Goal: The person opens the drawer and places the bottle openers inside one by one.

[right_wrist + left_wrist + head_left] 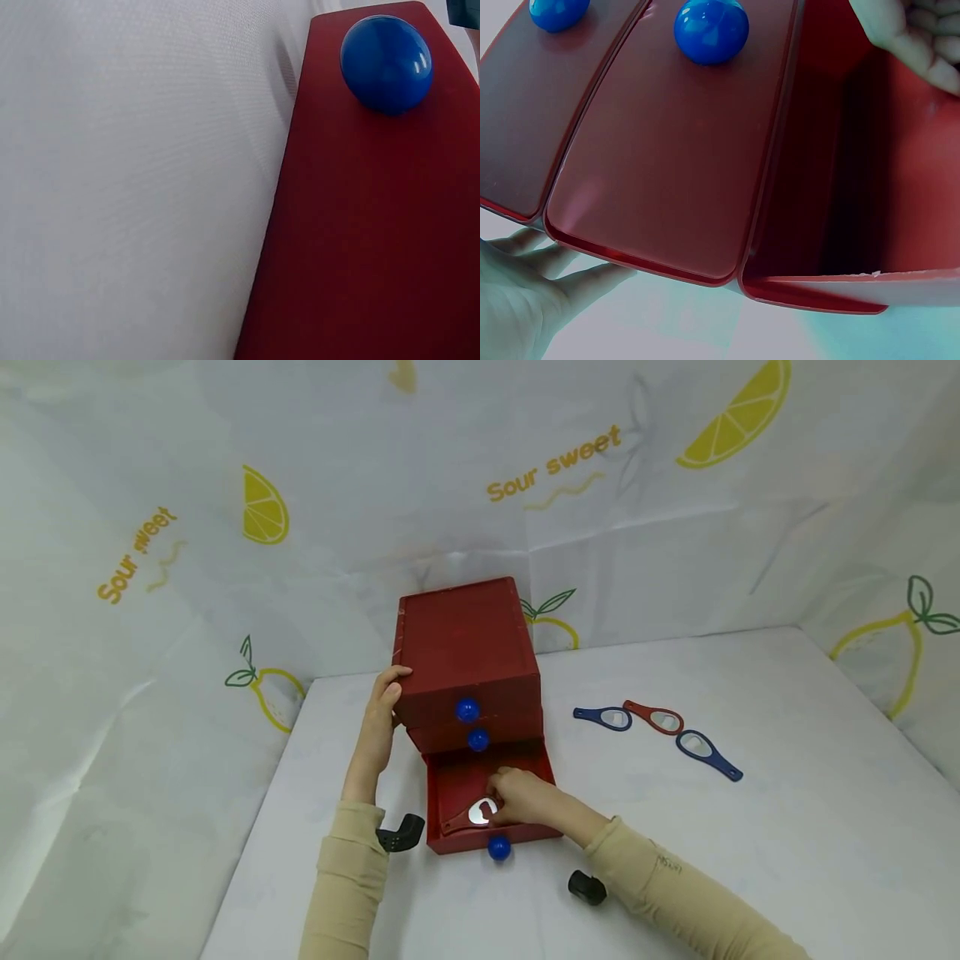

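Note:
A red cabinet (465, 635) with small drawers and blue round knobs stands on the white surface. My left hand (378, 718) rests against its left side near the upper front corner; its fingers (592, 289) look extended along that side in the left wrist view. The bottom drawer (442, 777) is pulled out. Inside it lies a red-handled magnifying glass (459, 821), handle to the left. My right hand (528, 797) reaches into this drawer and pinches the lens end, its fingers bent and partly covering the lens.
Right of the cabinet lie a blue magnifying glass (592, 715), a red one (647, 712) and another blue one (712, 757). The two upper drawers are closed, with a blue knob (467, 710) on the top one. Behind stands a white lemon-print cloth (360, 527).

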